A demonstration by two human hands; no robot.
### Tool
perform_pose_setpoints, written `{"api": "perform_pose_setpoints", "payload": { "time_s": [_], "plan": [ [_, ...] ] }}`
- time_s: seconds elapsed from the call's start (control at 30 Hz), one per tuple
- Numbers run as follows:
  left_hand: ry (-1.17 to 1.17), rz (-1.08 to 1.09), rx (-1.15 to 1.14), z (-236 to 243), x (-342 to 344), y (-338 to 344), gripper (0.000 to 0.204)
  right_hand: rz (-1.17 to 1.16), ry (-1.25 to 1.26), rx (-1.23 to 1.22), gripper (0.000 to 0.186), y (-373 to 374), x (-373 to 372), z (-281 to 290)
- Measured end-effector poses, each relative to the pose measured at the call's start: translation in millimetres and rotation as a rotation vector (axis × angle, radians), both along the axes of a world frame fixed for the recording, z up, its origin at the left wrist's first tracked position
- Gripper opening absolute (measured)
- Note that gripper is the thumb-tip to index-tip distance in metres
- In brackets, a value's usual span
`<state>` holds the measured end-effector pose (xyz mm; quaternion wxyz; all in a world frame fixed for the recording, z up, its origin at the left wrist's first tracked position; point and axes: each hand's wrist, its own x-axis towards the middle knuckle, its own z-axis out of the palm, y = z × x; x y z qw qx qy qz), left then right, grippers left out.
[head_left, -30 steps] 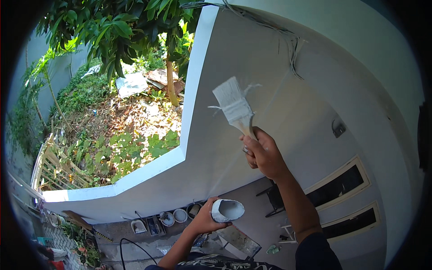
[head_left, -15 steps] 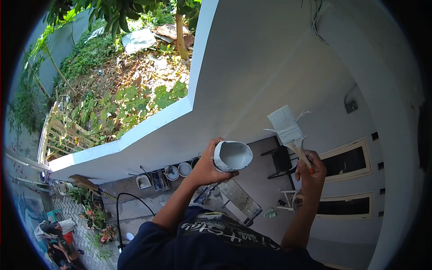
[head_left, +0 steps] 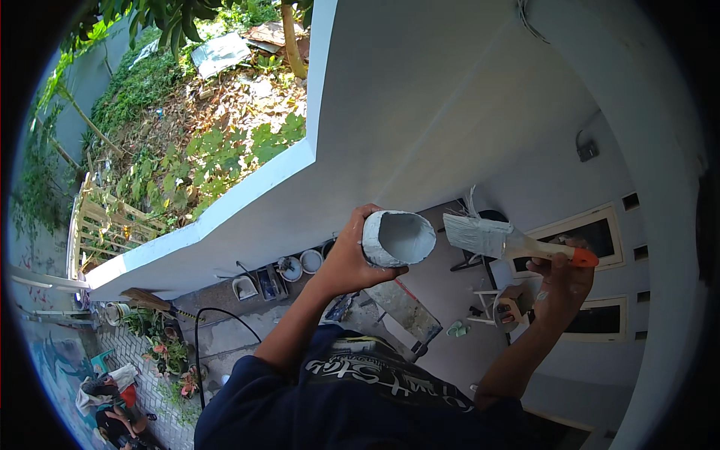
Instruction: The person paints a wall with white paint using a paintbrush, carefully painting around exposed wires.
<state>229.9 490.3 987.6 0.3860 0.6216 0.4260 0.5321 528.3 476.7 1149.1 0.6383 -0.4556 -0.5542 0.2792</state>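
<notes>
Being held by its pale handle with an orange end, a wide, flat paintbrush with white-coated bristles (head_left: 501,238) is gripped between the thumb and fingers of the right hand (head_left: 561,289). A rounded, open-topped cup crusted with white paint (head_left: 377,241) is clasped from its left side by the left hand (head_left: 351,259), with the fingers curved beneath it and its mouth turned toward the view.

A second ago the paintbrush was raised in front of the grey-white wall (head_left: 405,112), its bristles pointing upward; half a second ago it had been lowered and was tilted. Now it has been turned almost level, the bristles aimed left at the rim of the cup and seen just beside it, with a narrow gap between. More of the orange end is shown than before. Stray bristles are seen sticking up from the brush head.

The cup's grip is unchanged. Below, round white buckets (head_left: 311,262) are lined up by the wall's foot, and pale green slippers (head_left: 458,328) are seen on the floor (head_left: 480,352).
</notes>
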Motion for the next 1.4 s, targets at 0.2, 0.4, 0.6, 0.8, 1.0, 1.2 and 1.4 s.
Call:
{"api": "perform_pose_setpoints", "payload": {
  "time_s": [0.2,0.4,0.6,0.8,1.0,1.2,1.4],
  "plan": [
    [0.007,-0.032,-0.003,4,9,1,0.095,0.186,-0.244,0.144,0.032,-10,-38,32],
    [-0.008,-0.057,0.008,7,19,-4,0.096,0.359,-0.542,0.120,0.031,-2,-63,50],
    [0.014,-0.083,0.079,9,25,-6,0.096,0.507,-0.824,0.023,0.024,8,-84,57],
    [-0.065,-0.100,0.032,12,25,-7,0.096,0.502,-0.808,-0.005,0.021,12,-84,61],
    [-0.044,-0.094,0.032,11,22,-6,0.096,0.496,-0.819,-0.024,0.021,14,-89,53],
    [-0.043,-0.094,0.027,10,20,-6,0.097,0.433,-0.779,0.001,0.022,12,-85,59],
    [-0.022,-0.085,0.048,11,19,-4,0.096,0.492,-0.822,-0.024,0.024,16,-91,47]
  ]
}}
